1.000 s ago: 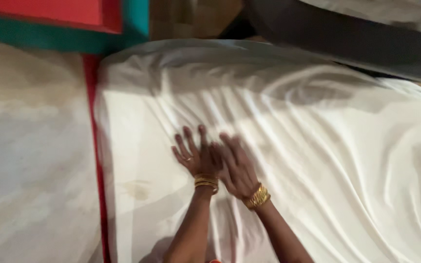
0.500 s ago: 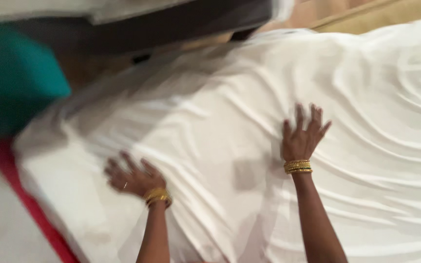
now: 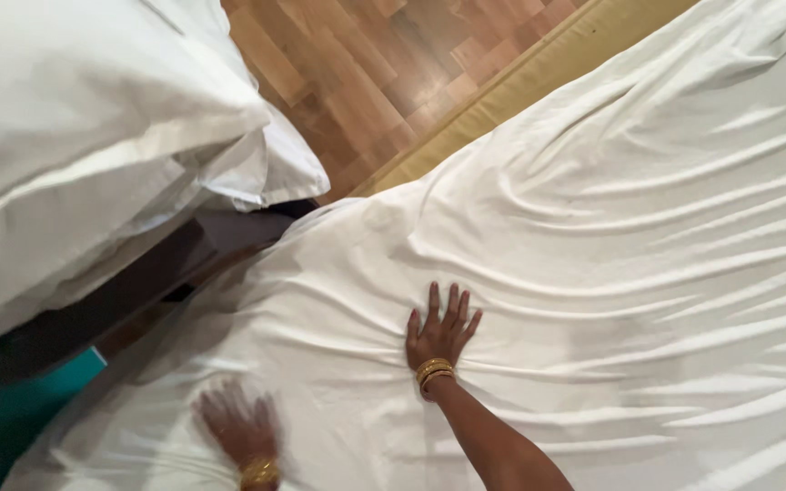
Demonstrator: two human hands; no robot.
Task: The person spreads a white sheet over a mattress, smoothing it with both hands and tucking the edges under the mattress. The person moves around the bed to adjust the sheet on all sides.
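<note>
My right hand (image 3: 441, 333) and left hand (image 3: 234, 425) press flat, fingers spread, well apart on the white sheet (image 3: 611, 273); its wrinkles run rightward from my right hand.

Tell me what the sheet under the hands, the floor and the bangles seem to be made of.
The sheet looks like thin woven cloth, white and matte: it gathers into long soft creases. The floor looks like wood or wood-look boards, brown with a slight sheen and visible plank seams. The bangles look like gold-coloured metal, shiny.
</note>
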